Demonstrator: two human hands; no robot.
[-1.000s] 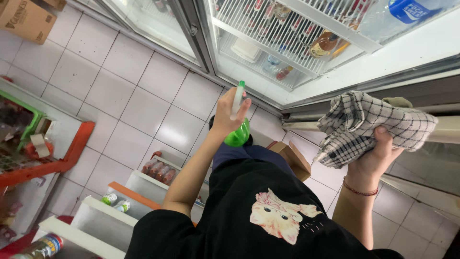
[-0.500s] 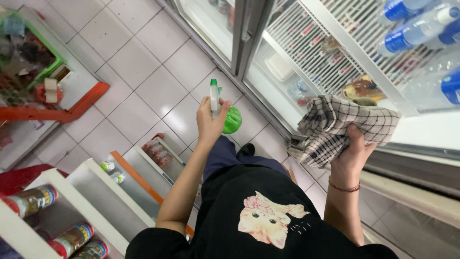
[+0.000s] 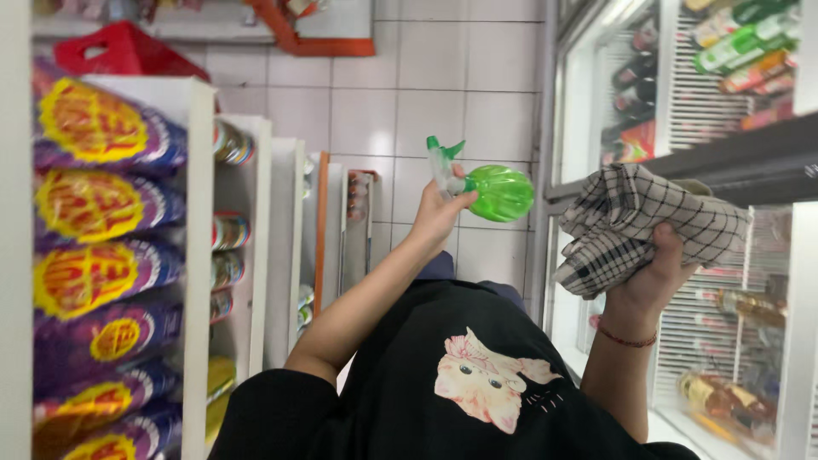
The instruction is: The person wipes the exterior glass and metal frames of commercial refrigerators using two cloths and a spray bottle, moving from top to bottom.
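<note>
White tiled floor (image 3: 443, 77) past your fingers, white snack shelves (image 3: 200, 213) off to their left, glass-door drinks cooler (image 3: 724, 102) to their right

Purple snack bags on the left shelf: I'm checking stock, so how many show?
6 purple snack bags stacked in one column on the left shelf, top bag near the shelf's upper edge, bottom one cut off by the frame; more may be hidden.

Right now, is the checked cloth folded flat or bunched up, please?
Bunched: the grey-and-white checked cloth hangs crumpled from the right hand.
</note>
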